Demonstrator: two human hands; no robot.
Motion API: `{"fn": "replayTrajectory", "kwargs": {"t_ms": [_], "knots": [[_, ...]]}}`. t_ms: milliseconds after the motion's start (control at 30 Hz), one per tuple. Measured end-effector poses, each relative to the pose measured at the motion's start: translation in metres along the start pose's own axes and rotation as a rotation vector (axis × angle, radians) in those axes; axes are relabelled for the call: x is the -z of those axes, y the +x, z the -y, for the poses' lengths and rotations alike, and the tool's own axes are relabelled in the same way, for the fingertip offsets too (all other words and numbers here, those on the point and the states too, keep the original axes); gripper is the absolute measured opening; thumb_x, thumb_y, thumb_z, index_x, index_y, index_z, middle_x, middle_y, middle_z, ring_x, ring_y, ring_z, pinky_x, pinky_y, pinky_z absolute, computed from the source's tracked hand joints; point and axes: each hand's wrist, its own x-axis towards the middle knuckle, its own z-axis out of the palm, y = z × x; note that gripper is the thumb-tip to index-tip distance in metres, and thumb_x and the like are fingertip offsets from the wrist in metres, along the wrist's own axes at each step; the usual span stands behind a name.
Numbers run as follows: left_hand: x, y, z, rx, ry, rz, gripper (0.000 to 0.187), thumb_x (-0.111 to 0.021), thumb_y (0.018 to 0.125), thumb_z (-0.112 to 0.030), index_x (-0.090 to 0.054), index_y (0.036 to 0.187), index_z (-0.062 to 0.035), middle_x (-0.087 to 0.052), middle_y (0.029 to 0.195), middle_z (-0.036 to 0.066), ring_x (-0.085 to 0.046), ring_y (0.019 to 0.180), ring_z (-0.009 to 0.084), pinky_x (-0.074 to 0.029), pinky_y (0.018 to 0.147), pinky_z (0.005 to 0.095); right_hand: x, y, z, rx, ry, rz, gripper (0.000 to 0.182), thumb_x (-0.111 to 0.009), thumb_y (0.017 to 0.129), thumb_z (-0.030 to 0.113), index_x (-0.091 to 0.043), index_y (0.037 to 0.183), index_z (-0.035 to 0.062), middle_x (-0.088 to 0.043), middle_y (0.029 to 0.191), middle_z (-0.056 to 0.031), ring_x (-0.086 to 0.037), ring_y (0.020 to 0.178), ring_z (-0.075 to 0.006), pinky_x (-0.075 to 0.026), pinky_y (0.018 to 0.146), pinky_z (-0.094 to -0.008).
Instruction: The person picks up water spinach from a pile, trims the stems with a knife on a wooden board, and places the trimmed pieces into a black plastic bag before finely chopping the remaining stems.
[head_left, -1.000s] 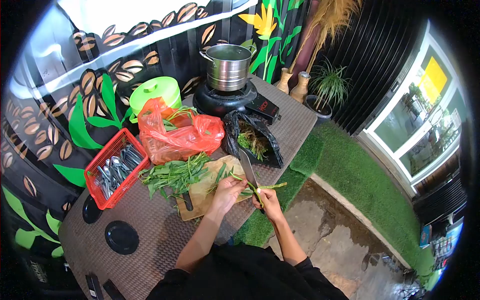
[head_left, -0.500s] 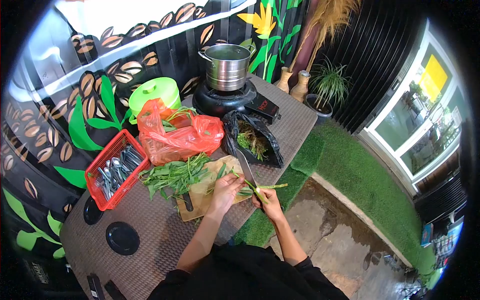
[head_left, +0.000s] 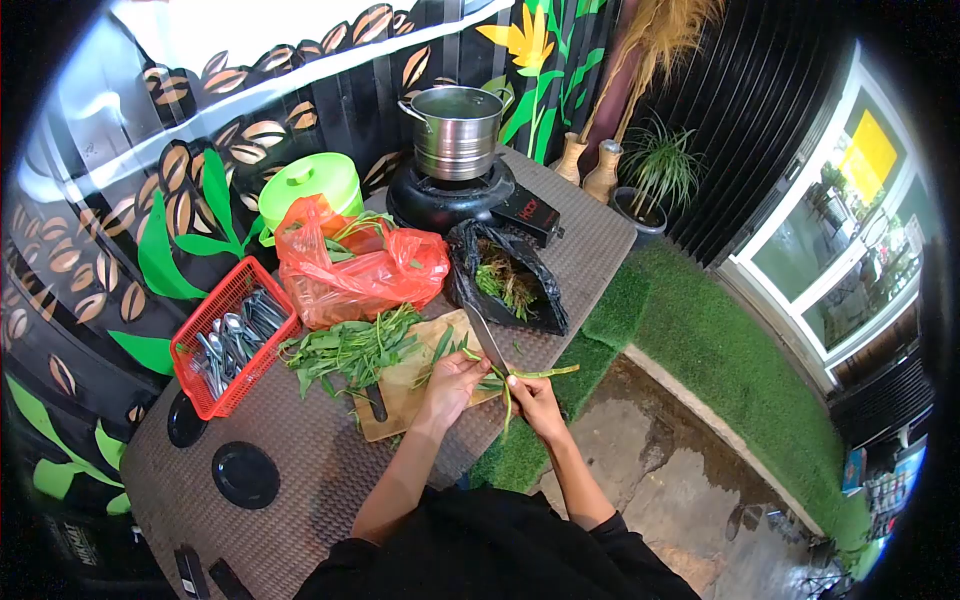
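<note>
My left hand (head_left: 452, 388) pinches a green leafy vegetable stem (head_left: 470, 354) above the wooden cutting board (head_left: 390, 424). In my right hand (head_left: 537, 404) is a kitchen knife (head_left: 486, 336), its blade slanting up and away to the left. Right beside the blade, a length of stalk (head_left: 506, 412) hangs down by my right thumb. Another stalk (head_left: 552, 373) sticks out to the right past that hand. Cut greens lie on the board under my fingers. A pile of leafy greens (head_left: 355, 350) covers the board's left side and the table there.
A red bag (head_left: 360, 275) of greens and a black bag (head_left: 508, 285) with stalk scraps stand behind the board. Farther back are a steel pot (head_left: 456, 140) on a black stove (head_left: 450, 200) and a green lidded container (head_left: 312, 185). At left sits a red cutlery basket (head_left: 210, 400).
The stalk at my right thumb has swung from lying across the thumb to hanging downward. My right hand has shifted slightly, and the knife with it. My left hand stays almost in place.
</note>
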Motion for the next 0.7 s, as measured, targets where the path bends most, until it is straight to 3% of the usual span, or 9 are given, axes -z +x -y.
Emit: {"fn": "replayTrajectory", "kwargs": {"t_ms": [167, 267, 400, 500, 567, 600, 667, 700], "knots": [[0.009, 0.003, 0.001, -0.016, 0.154, -0.001, 0.011, -0.063, 0.083, 0.001, -0.062, 0.094, 0.0024, -0.065, 0.092, 0.010, -0.062, 0.084, 0.0167, -0.050, 0.082, 0.0276, 0.005, 0.002, -0.002, -0.035, 0.089, 0.032, 0.027, -0.049, 0.097, 0.024, -0.062, 0.084, 0.0029, -0.035, 0.056, 0.0071, -0.029, 0.047, -0.0040, -0.023, 0.044, -0.0219], [-0.008, -0.001, -0.009, -0.026, 0.084, -0.057, 0.011, -0.062, 0.084, 0.000, -0.061, 0.095, 0.0030, -0.065, 0.091, 0.010, -0.063, 0.083, 0.0183, -0.052, 0.080, 0.0301, 0.011, 0.004, -0.012, 0.007, 0.079, 0.024, 0.036, -0.047, 0.097, 0.027, -0.049, 0.067, 0.0069, -0.036, 0.054, 0.0050, -0.028, 0.045, -0.0037, -0.020, 0.043, -0.0222], [-0.003, 0.001, -0.005, -0.083, 0.027, -0.056, 0.012, -0.061, 0.085, -0.001, -0.061, 0.096, 0.0036, -0.065, 0.090, 0.011, -0.064, 0.083, 0.0195, -0.053, 0.079, 0.0317, 0.009, 0.004, -0.006, 0.026, 0.085, 0.038, 0.037, -0.046, 0.098, 0.027, -0.049, 0.068, 0.0061, -0.037, 0.054, 0.0046, -0.028, 0.045, -0.0038, -0.021, 0.043, -0.0222], [-0.006, 0.002, -0.006, -0.091, 0.004, -0.026, 0.013, -0.062, 0.085, -0.002, -0.060, 0.097, 0.0041, -0.064, 0.090, 0.011, -0.064, 0.083, 0.0198, -0.053, 0.078, 0.0310, 0.010, 0.004, -0.008, 0.041, 0.079, 0.041, 0.031, -0.047, 0.098, 0.026, -0.056, 0.078, 0.0038, -0.038, 0.056, 0.0053, -0.030, 0.047, -0.0038, -0.023, 0.044, -0.0218], [-0.008, 0.001, -0.006, -0.067, -0.002, -0.052, 0.013, -0.062, 0.085, -0.002, -0.060, 0.095, 0.0045, -0.064, 0.090, 0.011, -0.063, 0.082, 0.0192, -0.052, 0.078, 0.0304, 0.009, 0.005, -0.013, 0.046, 0.037, -0.007, 0.026, -0.048, 0.097, 0.023, -0.061, 0.103, 0.0016, -0.039, 0.060, 0.0067, -0.032, 0.050, -0.0040, -0.025, 0.046, -0.0212], [-0.010, 0.000, -0.006, -0.067, -0.002, -0.052, 0.013, -0.062, 0.085, -0.002, -0.060, 0.095, 0.0045, -0.064, 0.090, 0.011, -0.063, 0.082, 0.0192, -0.052, 0.078, 0.0304, 0.006, 0.004, -0.010, 0.046, 0.037, -0.007, 0.026, -0.048, 0.097, 0.023, -0.061, 0.103, 0.0016, -0.039, 0.060, 0.0067, -0.032, 0.050, -0.0040, -0.025, 0.046, -0.0212], [-0.012, -0.002, -0.007, -0.061, 0.015, -0.047, 0.014, -0.062, 0.085, -0.002, -0.060, 0.096, 0.0050, -0.064, 0.091, 0.011, -0.063, 0.083, 0.0178, -0.052, 0.078, 0.0289, -0.002, 0.003, -0.002, 0.010, 0.098, -0.045, 0.028, -0.046, 0.097, 0.027, -0.057, 0.086, 0.0035, -0.048, 0.061, 0.0023, -0.038, 0.051, -0.0048, -0.028, 0.046, -0.0205], [-0.010, -0.002, -0.005, -0.061, 0.015, -0.047, 0.014, -0.062, 0.085, -0.002, -0.060, 0.096, 0.0050, -0.064, 0.091, 0.011, -0.063, 0.083, 0.0178, -0.052, 0.078, 0.0289, 0.000, 0.004, -0.006, 0.010, 0.098, -0.044, 0.028, -0.046, 0.097, 0.027, -0.057, 0.086, 0.0035, -0.048, 0.061, 0.0023, -0.038, 0.051, -0.0048, -0.028, 0.046, -0.0205]]}}
